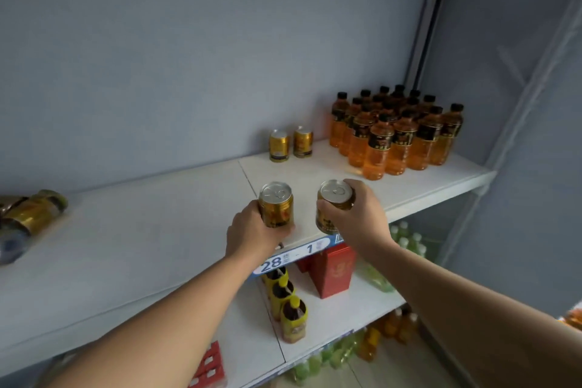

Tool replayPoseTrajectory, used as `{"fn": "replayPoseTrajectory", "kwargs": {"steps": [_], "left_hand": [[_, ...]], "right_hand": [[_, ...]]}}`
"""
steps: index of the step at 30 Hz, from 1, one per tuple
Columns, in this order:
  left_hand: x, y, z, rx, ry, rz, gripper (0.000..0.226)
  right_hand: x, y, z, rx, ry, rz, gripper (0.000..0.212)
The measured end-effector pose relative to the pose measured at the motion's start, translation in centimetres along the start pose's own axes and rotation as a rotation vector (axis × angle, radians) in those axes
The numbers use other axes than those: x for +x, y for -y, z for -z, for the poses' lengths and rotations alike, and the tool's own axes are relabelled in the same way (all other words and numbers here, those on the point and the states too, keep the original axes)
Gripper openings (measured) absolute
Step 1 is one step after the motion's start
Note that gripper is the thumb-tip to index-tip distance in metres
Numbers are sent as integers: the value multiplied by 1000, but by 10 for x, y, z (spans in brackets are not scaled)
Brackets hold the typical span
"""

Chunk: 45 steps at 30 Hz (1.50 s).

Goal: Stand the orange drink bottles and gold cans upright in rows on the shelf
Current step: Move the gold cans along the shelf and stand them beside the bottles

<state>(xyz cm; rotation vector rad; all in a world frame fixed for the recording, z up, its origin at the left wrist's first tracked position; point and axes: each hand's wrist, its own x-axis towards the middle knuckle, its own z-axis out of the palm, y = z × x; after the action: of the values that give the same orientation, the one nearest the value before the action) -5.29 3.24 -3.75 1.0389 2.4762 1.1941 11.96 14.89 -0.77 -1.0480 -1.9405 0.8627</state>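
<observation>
My left hand (pixel 252 235) grips a gold can (pixel 276 204) that stands upright near the front edge of the white shelf (pixel 141 230). A second gold can (pixel 333 201) is in my right hand (pixel 359 217), tilted a little and held just above the shelf's front edge. Two more gold cans (pixel 290 144) stand upright side by side near the back wall. Right of them, several orange drink bottles (pixel 396 132) with black caps stand upright in rows. At the far left a shrink-wrapped pack of gold cans (pixel 30 214) lies on its side.
A blue price strip (pixel 296 253) runs along the shelf's front edge. On the lower shelf stand yellow-labelled dark bottles (pixel 288 305), a red box (pixel 330 271) and green bottles (pixel 406 242). A grey side wall (pixel 519 104) closes the shelf on the right.
</observation>
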Motion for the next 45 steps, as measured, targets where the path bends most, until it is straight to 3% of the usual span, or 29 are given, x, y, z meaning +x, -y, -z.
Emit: {"fn": "replayPoseTrajectory", "kwargs": {"steps": [7,16,28,36,45], "left_hand": [[54,-15,-32,73,28,-26,65],[159,-3,-66,86,82,-52,83],[218,-6,-104,45,31,24,82],[225,-6,-119,134,-70,12,81],[228,-3,-124,177,-87,7,78]], "right_hand": [[59,-21,-8,9,5,5,47],[157,-49,-56,-23,75,-46,56],[259,-78,-91,-40,226,-11,27],[275,-96,-105,27,243,61,45],[280,-98,-104,75,306,51,49]]}}
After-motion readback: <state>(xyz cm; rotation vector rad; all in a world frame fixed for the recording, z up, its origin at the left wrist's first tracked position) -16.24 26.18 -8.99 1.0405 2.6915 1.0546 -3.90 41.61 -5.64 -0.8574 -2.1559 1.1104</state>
